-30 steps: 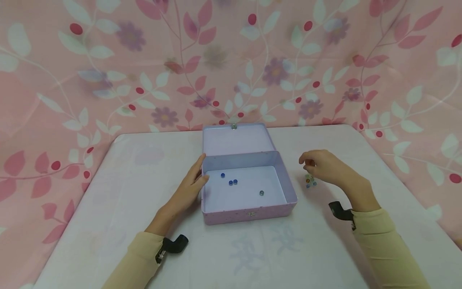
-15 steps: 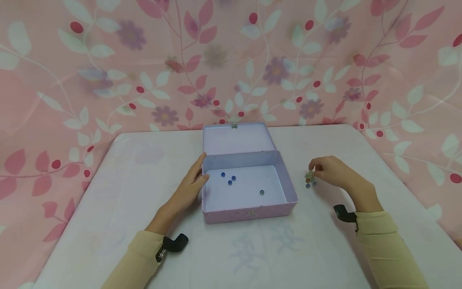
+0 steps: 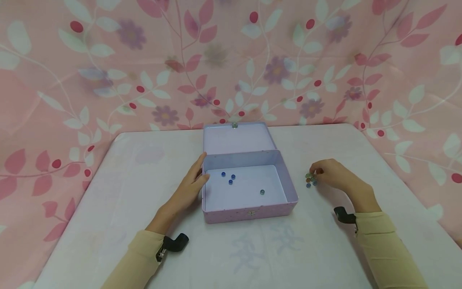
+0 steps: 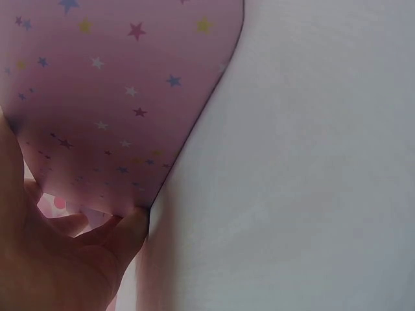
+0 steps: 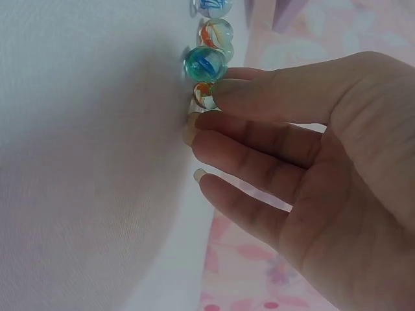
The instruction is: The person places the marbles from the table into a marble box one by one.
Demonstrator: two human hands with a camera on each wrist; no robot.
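A lilac metal box (image 3: 251,217) with a hinged lid (image 3: 240,138) laid back stands on the table. Inside it are several glass marbles, one a greenish marble (image 3: 262,192) and one a blue marble (image 3: 230,182). My left hand (image 3: 184,192) holds the box's left side, thumb at the rim, fingers along the star-printed wall (image 4: 123,84). At the right, my right hand (image 3: 335,174) reaches into a small cluster of marbles. In the right wrist view its thumb and forefinger pinch an orange-swirled marble (image 5: 203,95), partly hidden, beside a teal marble (image 5: 206,64).
A white cloth (image 3: 162,160) covers the table, with faint blue printed figures near the front. Behind hangs a pink floral curtain (image 3: 231,60). The loose marbles (image 3: 308,185) lie a short way right of the box.
My right hand has come down and slightly right, from above the cluster to the marbles. One blue marble in the box has rolled a little apart from its neighbour. My left hand stays put.
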